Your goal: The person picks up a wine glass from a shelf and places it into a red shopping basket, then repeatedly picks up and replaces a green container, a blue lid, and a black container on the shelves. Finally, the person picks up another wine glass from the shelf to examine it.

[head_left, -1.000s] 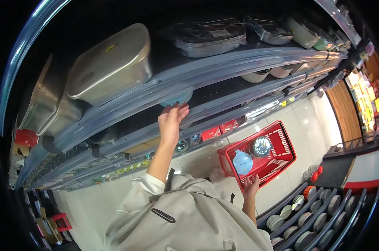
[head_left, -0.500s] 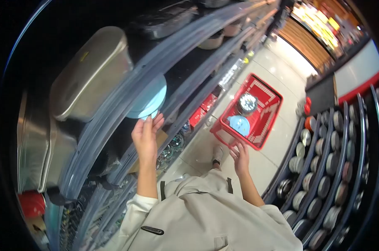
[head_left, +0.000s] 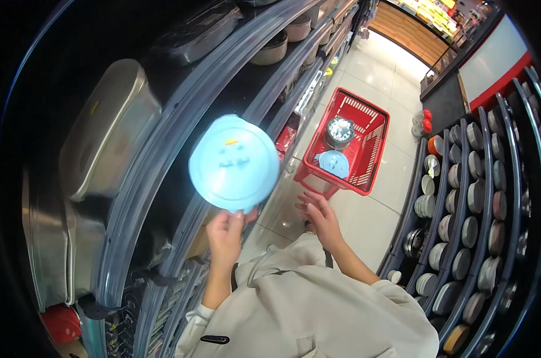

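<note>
My left hand (head_left: 226, 231) grips the lower edge of a round light-blue plate (head_left: 233, 162) and holds it up in front of the shelves, its flat face toward me with a small yellow sticker on it. My right hand (head_left: 319, 216) hangs open beside it, fingers spread, holding nothing. Beyond that hand a red shopping basket (head_left: 371, 156) stands on the floor. Inside it lie a second light-blue round item (head_left: 332, 163) and a shiny round metal item (head_left: 340, 129).
Dark shelves on the left carry steel trays (head_left: 106, 138), wrapped pans and bowls (head_left: 272, 49). A rack on the right holds several rows of round plates (head_left: 469, 197). The tiled aisle floor (head_left: 375, 71) runs between them toward a wooden counter.
My left hand has pulled the blue plate off the shelf and turned it to face me. My right hand has drawn back from the basket and risen beside the plate.
</note>
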A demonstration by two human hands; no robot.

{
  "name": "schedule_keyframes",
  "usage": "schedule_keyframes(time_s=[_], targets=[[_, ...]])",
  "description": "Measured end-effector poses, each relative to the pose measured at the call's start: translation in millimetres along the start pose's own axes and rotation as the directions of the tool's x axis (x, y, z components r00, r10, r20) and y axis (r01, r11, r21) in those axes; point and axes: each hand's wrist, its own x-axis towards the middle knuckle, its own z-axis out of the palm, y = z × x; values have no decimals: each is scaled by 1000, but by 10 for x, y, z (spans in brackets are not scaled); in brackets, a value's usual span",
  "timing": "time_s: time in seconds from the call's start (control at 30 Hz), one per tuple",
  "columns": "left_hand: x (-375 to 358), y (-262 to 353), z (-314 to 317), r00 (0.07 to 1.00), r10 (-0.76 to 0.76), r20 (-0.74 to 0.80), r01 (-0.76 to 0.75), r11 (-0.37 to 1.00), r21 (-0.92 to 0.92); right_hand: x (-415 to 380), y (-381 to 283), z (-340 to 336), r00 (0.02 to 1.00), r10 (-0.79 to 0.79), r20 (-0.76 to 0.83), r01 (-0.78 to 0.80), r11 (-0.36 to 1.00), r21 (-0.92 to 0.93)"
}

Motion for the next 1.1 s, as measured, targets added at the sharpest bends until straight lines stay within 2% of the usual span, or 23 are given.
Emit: schedule_keyframes(time_s=[0.07, 0.1, 0.13, 0.17, 0.2, 0.23, 0.27, 0.33, 0.4, 0.5, 0.53, 0.6, 0.63, 0.67, 0.73, 0.77, 0.8, 0.87, 0.93, 1.0, 1.03, 1.1], targets=[[-27, -49, 105, 992, -77, 100, 73, 996, 48, -3, -181, 29, 994, 32, 105, -54, 975, 214], [-17, -240, 41, 978, -154, 141, 138, 984, 111, 17, -209, 10, 994, 38, 106, -60, 974, 216], [-13, -331, 73, 977, -159, 140, 144, 983, 113, 36, -225, -22, 985, 53, 162, -104, 940, 325], [4, -404, 147, 956, -214, 203, 181, 969, 169, 73, -255, -63, 974, 61, 217, -151, 891, 428], [53, -443, 261, 926, -270, 263, 213, 950, 227, 129, -307, -96, 975, 66, 214, -155, 889, 431], [92, -464, 431, 923, -244, 299, 223, 969, 102, 180, -355, -129, 977, 151, 150, -197, 909, 368], [149, -511, 536, 918, -265, 294, 245, 964, 106, 211, -371, -189, 967, 243, 79, -255, 917, 306], [257, -644, 739, 839, -403, 365, 311, 906, 286, 292, -303, -400, 962, 267, 60, -272, 906, 324], [344, -935, 936, 810, -445, 383, 365, 893, 264, 380, -193, -634, 959, 257, -119, -200, 912, 357], [472, -1252, 1352, 744, -466, 479, 461, 877, 137, 584, -172, -1051, 934, 317, -164, -213, 864, 456], [537, -1322, 1493, 737, -486, 470, 481, 865, 140, 656, -191, -1190, 922, 349, -169, -223, 833, 507], [723, -1471, 1773, 698, -534, 477, 442, 845, 299, 812, -116, -1486, 902, 381, -205, -230, 823, 519], [780, -1596, 1951, 737, -509, 444, 464, 859, 215, 900, -82, -1634, 888, 394, -237, -235, 831, 504], [856, -1747, 2077, 729, -528, 436, 484, 848, 219, 1000, -51, -1776, 875, 404, -267, -240, 840, 487], [1078, -1939, 2301, 701, -566, 434, 401, 816, 417, 1249, 5, -2058, 865, 412, -285, -234, 835, 497], [1191, -1951, 2386, 609, -661, 439, 416, 737, 533, 1382, 44, -2214, 871, 378, -314, -197, 853, 484], [1241, -1883, 2470, 607, -673, 423, 435, 727, 532, 1501, 101, -2358, 875, 346, -339, -162, 869, 468], [1311, -1807, 2594, 727, -593, 345, 283, 717, 637, 1804, 297, -2632, 881, 257, -398, -91, 916, 390], [1280, -1846, 2538, 752, -588, 298, 335, 730, 596, 2104, 137, -2721, 857, 301, -419, -164, 929, 331], [1196, -1933, 2383, 783, -584, 215, 396, 733, 553, 2401, 384, -2981, 886, 189, -423, -127, 977, 170], [1155, -1955, 2294, 783, -590, 198, 407, 725, 556, 2546, 433, -3042, 890, 184, -417, -130, 979, 155], [1086, -1973, 2140, 763, -643, 64, 512, 663, 547, 2806, 478, -3121, 895, 205, -397, -167, 978, 128]])
